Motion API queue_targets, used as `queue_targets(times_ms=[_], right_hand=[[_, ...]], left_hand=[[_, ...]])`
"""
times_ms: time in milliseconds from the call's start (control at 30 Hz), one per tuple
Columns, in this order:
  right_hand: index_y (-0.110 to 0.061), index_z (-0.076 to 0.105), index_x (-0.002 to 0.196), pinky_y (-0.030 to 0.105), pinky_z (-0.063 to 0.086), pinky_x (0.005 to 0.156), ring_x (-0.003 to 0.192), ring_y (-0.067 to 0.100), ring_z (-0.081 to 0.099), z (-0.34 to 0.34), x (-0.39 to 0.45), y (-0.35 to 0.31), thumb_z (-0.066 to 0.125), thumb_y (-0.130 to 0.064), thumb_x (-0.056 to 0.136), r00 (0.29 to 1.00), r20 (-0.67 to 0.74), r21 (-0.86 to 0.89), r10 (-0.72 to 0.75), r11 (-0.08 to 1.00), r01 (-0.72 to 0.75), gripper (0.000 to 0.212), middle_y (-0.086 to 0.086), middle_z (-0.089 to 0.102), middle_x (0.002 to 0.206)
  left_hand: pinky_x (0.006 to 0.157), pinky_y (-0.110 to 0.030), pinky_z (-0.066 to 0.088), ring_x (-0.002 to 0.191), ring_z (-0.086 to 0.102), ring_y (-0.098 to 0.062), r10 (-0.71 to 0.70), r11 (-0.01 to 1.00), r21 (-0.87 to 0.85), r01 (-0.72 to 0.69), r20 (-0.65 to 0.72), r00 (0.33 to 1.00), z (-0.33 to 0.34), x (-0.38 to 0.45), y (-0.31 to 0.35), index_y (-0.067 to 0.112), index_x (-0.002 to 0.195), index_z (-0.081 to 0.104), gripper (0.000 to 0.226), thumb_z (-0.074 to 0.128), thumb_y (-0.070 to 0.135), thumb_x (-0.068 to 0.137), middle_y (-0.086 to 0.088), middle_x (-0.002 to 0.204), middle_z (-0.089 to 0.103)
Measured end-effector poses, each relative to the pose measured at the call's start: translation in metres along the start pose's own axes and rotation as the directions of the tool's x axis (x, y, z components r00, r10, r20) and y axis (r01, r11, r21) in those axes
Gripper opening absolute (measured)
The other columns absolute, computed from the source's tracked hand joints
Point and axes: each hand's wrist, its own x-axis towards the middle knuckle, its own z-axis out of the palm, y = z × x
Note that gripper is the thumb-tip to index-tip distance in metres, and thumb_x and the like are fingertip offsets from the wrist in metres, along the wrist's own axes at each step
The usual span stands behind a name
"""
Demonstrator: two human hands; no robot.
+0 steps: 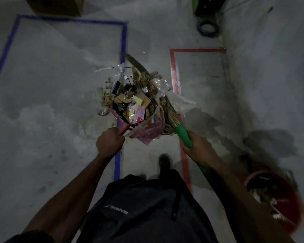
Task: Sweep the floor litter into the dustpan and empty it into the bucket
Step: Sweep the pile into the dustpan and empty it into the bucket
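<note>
Left hand (110, 143) has its grip clamped on the pink dustpan (120, 126) handle; right hand (199, 149) has its grip clamped on the green broom (182, 135) handle, bristles lying along the right side of the load.

Litter (132, 100) is heaped on the dustpan, well above its rim: dry leaves, card scraps, wrappers, clear plastic. Can't tell whether the pan is on the floor (42, 102) or just off it. Red bucket (277, 197) sits low right, beside the person's right leg, already holding some rubbish; blurred.

Risks from here, my read:
- Overfilled pan. Any tilt or jerk on the way to the bucket sheds the top layer. Leaves on the left edge (106, 98) already hang over the side.
- Pink wrapper (148, 133) droops off the near edge by the handle; likely first to fall.
- Clear plastic (181, 102) on the right looks only half on; may drag off or snag in the bristles.
- One-handed hold on a short handle with a heavy front: pan can dip forward.
- Bucket is to the right and behind, so the swing crosses the body and the broom; knocking the pan on the broom handle would dump it.
- Bucket partly full: a fast tip could overshoot the rim.
</note>
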Motion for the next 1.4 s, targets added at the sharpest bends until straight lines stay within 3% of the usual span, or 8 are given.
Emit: queue_targets(times_ms=[167, 400, 533, 633, 767, 1067, 1267, 1400], right_hand=[[-0.016, 0.037, 0.146, 0.027, 0.033, 0.069, 0.102, 0.036, 0.061, 0.019, -0.044, -0.001, 0.061, -0.027, 0.089, 0.993, -0.03, 0.038, 0.11, 0.993, -0.109, 0.063, 0.019, 0.062, 0.121], [-0.017, 0.03, 0.15, 0.034, 0.047, 0.081, 0.106, 0.033, 0.06, 0.038, -0.12, 0.017, 0.059, -0.03, 0.091, 0.944, -0.109, 0.082, 0.313, 0.949, -0.305, 0.067, 0.018, 0.06, 0.126], [-0.018, 0.036, 0.146, 0.03, 0.04, 0.07, 0.106, 0.033, 0.06, 0.048, -0.167, 0.041, 0.06, -0.032, 0.092, 0.906, -0.175, 0.145, 0.386, 0.92, -0.364, 0.061, 0.016, 0.061, 0.126], [-0.021, 0.037, 0.144, 0.028, 0.034, 0.067, 0.102, 0.032, 0.061, 0.056, -0.204, 0.07, 0.06, -0.034, 0.091, 0.888, -0.178, 0.18, 0.425, 0.901, -0.395, 0.059, 0.014, 0.062, 0.121], [-0.021, 0.041, 0.139, 0.035, 0.048, 0.079, 0.1, 0.03, 0.061, 0.064, -0.263, 0.116, 0.061, -0.03, 0.088, 0.864, -0.195, 0.241, 0.465, 0.876, -0.417, 0.055, 0.013, 0.063, 0.117], [-0.017, 0.038, 0.149, 0.022, 0.035, 0.082, 0.119, 0.027, 0.053, 0.077, -0.386, 0.229, 0.066, -0.017, 0.084, 0.835, -0.283, 0.328, 0.471, 0.866, -0.378, 0.071, 0.011, 0.054, 0.138], [-0.011, 0.044, 0.143, 0.029, 0.039, 0.085, 0.115, 0.03, 0.053, 0.082, -0.441, 0.289, 0.067, -0.02, 0.085, 0.776, -0.201, 0.374, 0.597, 0.779, -0.503, 0.062, 0.016, 0.054, 0.131], [-0.014, 0.045, 0.139, 0.024, 0.042, 0.063, 0.086, 0.026, 0.06, 0.085, -0.457, 0.32, 0.064, -0.022, 0.089, 0.708, -0.1, 0.47, 0.699, 0.661, -0.585, 0.054, 0.012, 0.059, 0.111]], left_hand=[[0.07, -0.03, 0.043, 0.092, 0.065, -0.034, 0.099, 0.991, 0.088, -0.105, 0.067, 0.993, -0.001, -0.006, -0.003, 0.014, 0.097, 0.067, 0.021, 0.063, 0.024, 0.078, -0.013, 0.094, 0.067], [0.065, -0.03, 0.039, 0.085, 0.063, -0.034, 0.302, 0.933, 0.153, -0.326, 0.16, 0.94, 0.019, -0.038, 0.018, 0.017, 0.079, 0.057, 0.005, 0.06, 0.021, 0.078, -0.006, 0.077, 0.055], [0.062, -0.03, 0.042, 0.077, 0.062, -0.032, 0.38, 0.895, 0.163, -0.416, 0.215, 0.9, 0.044, -0.07, 0.033, 0.018, 0.078, 0.056, 0.006, 0.06, 0.022, 0.079, -0.005, 0.072, 0.055], [0.061, -0.03, 0.041, 0.078, 0.063, -0.033, 0.436, 0.86, 0.171, -0.481, 0.246, 0.866, 0.069, -0.1, 0.041, 0.017, 0.078, 0.055, 0.006, 0.059, 0.021, 0.081, -0.007, 0.073, 0.056], [0.062, -0.03, 0.039, 0.076, 0.06, -0.031, 0.481, 0.831, 0.167, -0.531, 0.265, 0.836, 0.112, -0.153, 0.052, 0.018, 0.082, 0.057, 0.005, 0.06, 0.021, 0.081, -0.008, 0.076, 0.057], [0.053, -0.026, 0.032, 0.068, 0.056, -0.027, 0.507, 0.783, 0.221, -0.581, 0.314, 0.803, 0.208, -0.279, 0.083, 0.017, 0.077, 0.057, 0.008, 0.063, 0.021, 0.075, 0.0, 0.063, 0.051], [0.061, -0.028, 0.04, 0.077, 0.063, -0.029, 0.524, 0.736, 0.242, -0.632, 0.387, 0.759, 0.259, -0.334, 0.12, 0.019, 0.083, 0.061, 0.011, 0.062, 0.023, 0.073, -0.002, 0.072, 0.055], [0.063, -0.027, 0.04, 0.074, 0.058, -0.027, 0.552, 0.686, 0.266, -0.678, 0.417, 0.722, 0.294, -0.349, 0.146, 0.021, 0.09, 0.064, 0.018, 0.06, 0.026, 0.073, -0.002, 0.078, 0.058]])
